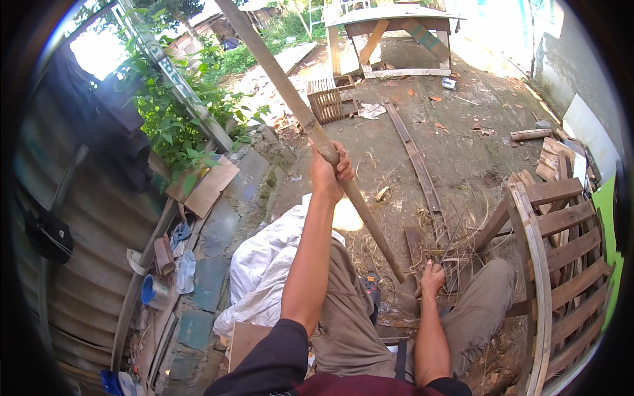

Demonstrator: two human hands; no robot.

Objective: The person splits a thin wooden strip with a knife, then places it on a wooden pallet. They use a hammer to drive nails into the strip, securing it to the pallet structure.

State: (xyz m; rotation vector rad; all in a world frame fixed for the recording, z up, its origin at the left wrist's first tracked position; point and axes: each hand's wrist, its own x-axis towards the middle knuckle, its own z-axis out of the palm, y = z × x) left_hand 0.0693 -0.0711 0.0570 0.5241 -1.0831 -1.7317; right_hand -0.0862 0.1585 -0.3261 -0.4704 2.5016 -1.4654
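A long wooden pole (284,89) slants from the top of the view down toward the ground between my legs. My left hand (329,166) is wrapped round it near its middle, and its lower end stops just left of my right hand (432,278). The right hand is closed in a fist beside my knee. What it holds is mostly hidden, and I cannot make out its kind. Thin peeled strips (456,247) and shavings lie scattered around the pole's lower end. A white sheet or sack (264,257) is bunched beside my left leg.
A slatted wooden frame (568,264) stands close on the right. A long dark metal bar (415,155) lies on the ground ahead. Farther off are a slatted crate (325,102) and a table (396,14). A blue cup (155,292) sits by the corrugated wall (79,277) at left.
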